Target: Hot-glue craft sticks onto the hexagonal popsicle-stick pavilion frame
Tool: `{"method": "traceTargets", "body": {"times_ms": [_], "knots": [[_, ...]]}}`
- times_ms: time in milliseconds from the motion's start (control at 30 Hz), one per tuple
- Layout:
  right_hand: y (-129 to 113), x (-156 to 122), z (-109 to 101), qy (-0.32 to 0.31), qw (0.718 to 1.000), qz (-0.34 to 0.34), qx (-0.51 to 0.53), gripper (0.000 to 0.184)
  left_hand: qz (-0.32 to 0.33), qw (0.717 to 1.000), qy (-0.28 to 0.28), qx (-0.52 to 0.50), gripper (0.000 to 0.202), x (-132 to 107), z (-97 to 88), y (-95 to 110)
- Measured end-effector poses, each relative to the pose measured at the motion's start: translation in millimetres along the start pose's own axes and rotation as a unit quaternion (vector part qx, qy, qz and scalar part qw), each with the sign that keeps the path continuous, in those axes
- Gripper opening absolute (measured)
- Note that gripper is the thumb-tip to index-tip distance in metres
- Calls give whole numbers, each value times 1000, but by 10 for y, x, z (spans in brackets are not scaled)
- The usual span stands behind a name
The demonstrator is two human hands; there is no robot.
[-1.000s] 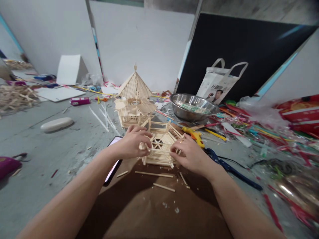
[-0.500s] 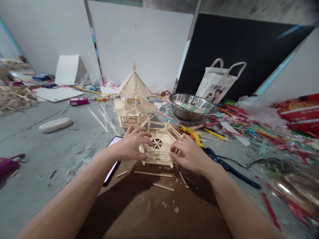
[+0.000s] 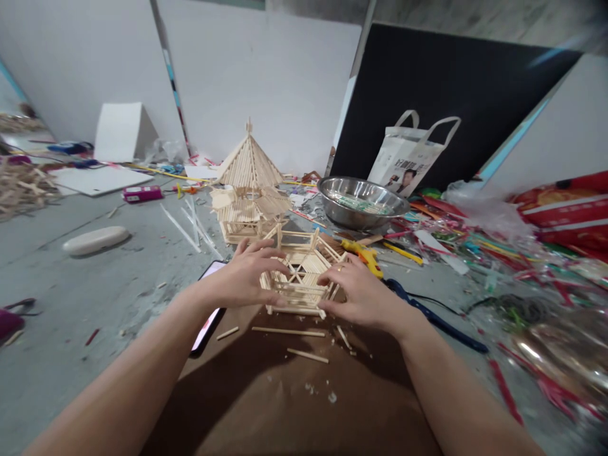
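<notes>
A six-sided frame of thin wooden sticks point(image 3: 299, 290) sits on a brown sheet point(image 3: 304, 405), with railings round its edge and spoke-like sticks at its centre. My left hand point(image 3: 249, 272) curls round the frame's left side, thumb toward the front railing. On the opposite side, my right hand point(image 3: 358, 288) has its fingers bent over the railing, wearing a ring. Behind the frame stands a stick pavilion point(image 3: 250, 190) with a pointed roof. Several loose sticks point(image 3: 288, 331) lie in front. A phone point(image 3: 206, 326) is partly under my left forearm.
To the right are a yellow glue gun point(image 3: 363, 254), dark blue-handled pliers point(image 3: 437, 320) and a metal bowl point(image 3: 361, 206) holding green-white pieces. A white case point(image 3: 96, 240) and purple box point(image 3: 142, 194) lie left. Plastic scraps point(image 3: 536, 253) cover the right; a tote bag point(image 3: 411, 158) stands behind.
The whole view has shifted slightly, so things appear a little further left. Both hands stay at the frame's sides, with only slight finger movement.
</notes>
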State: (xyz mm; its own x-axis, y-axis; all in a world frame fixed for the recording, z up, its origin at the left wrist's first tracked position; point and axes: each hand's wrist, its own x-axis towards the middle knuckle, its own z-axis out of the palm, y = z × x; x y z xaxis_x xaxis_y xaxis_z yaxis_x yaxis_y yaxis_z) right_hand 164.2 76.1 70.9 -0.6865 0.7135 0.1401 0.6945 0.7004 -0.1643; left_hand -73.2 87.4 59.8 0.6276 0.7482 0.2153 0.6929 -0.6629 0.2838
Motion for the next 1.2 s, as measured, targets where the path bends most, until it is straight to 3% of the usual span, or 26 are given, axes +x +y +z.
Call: {"method": "traceTargets", "body": {"times_ms": [367,533,667,800,1033,1200], "knots": [[34,13,-41,47,998,-6,32,15,15,987,143,-66,21,34,-21,-19],[66,7,-41,105,993,21,52,20,-27,969,199,-146,22,36,-60,17],[93,2,-53,88,995,15,45,26,-58,956,220,-187,32,17,-106,58],[83,-8,-81,47,998,6,36,27,-31,971,193,-136,29,10,-108,46],[16,-19,-46,22,1000,10,1,20,27,998,59,-18,21,5,-75,28],[-1,9,-25,34,999,7,4,16,30,998,51,-21,21,6,-75,25]]}}
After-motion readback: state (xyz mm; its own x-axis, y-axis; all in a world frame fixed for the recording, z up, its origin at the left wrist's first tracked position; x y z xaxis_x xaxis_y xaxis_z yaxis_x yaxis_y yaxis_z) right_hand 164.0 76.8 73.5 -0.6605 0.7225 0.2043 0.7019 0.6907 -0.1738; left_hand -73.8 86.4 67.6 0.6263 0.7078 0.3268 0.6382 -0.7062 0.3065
